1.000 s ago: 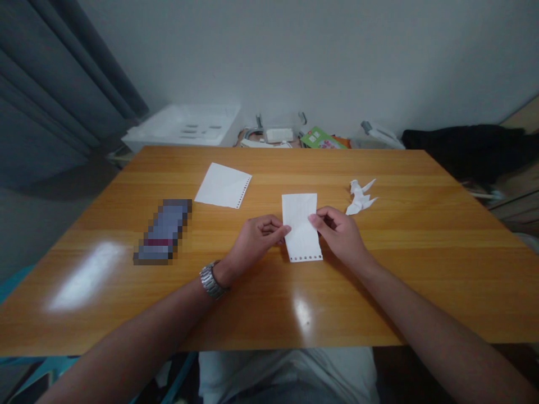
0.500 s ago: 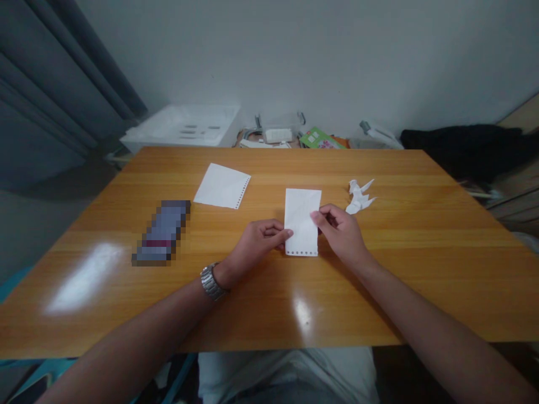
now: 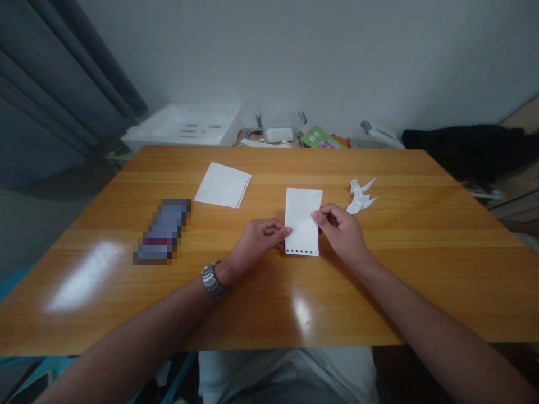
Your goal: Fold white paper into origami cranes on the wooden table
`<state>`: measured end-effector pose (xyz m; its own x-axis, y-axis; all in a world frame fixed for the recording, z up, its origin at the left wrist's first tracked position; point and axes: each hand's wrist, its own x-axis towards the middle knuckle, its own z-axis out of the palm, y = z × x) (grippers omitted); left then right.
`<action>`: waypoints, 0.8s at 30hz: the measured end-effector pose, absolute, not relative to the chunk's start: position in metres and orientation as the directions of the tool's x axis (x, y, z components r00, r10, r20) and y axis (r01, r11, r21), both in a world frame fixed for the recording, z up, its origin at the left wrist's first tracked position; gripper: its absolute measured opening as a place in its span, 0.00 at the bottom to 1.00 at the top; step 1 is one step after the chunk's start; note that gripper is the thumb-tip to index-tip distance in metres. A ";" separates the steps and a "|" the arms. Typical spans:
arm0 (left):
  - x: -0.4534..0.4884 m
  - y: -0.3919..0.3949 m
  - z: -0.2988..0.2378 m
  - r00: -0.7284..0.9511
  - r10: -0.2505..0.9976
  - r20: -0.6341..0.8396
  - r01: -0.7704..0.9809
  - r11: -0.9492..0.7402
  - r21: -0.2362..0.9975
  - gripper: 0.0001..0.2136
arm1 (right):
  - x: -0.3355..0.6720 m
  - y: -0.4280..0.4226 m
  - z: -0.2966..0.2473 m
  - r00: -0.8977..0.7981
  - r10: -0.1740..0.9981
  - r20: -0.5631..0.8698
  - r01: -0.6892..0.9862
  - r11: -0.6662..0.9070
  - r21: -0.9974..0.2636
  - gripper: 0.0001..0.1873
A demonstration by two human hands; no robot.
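Taking the punched paper slip [image 3: 302, 224] as the clock's centre, we see a pixelated, phone-like slab [image 3: 163, 231] at 9 o'clock and a larger loose sheet [image 3: 223, 185] at 10, its row of punched holes facing the slip. The loose sheet lies flat, with no folded shape to it. The slip, near the middle of the wooden table [image 3: 252, 322], has straight sides and its hole edge at 6 o'clock; we cannot tell whether it is 1 layer or doubled. At 2 o'clock stands a white folded paper bird [image 3: 360, 199], already shaped. We judge the work on the slip to be at an early stage, with most shaping undone.

Our left hand [image 3: 264, 235], a metal-band watch [image 3: 214, 280] on its wrist, comes in from 8 o'clock, the thumb over the slip's left edge and curled fingers behind. Our right hand [image 3: 342, 227] reaches in from 4 o'clock, its thumb pressing higher on the right edge. Both grips are closed to light pinches on the slip; we cannot tell whether it touches the wood.
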<state>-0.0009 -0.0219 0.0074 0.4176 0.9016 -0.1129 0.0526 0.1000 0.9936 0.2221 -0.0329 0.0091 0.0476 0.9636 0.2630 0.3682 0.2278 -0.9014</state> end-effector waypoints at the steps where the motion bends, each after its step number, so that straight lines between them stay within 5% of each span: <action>1: -0.001 -0.021 0.006 0.424 0.898 -0.114 0.042 0.106 0.993 0.16 | 0.222 -0.032 0.009 0.054 0.963 0.264 0.367 0.226 -0.902 0.15; 12: -0.004 -0.024 0.008 0.460 0.881 -0.114 0.173 0.037 0.984 0.16 | 0.221 -0.031 0.011 0.111 0.957 0.268 0.349 0.215 -0.912 0.16; 24: 0.000 -0.025 0.018 0.443 0.887 -0.130 0.129 0.080 0.988 0.12 | 0.223 -0.031 0.009 0.117 0.958 0.262 0.330 0.212 -0.920 0.16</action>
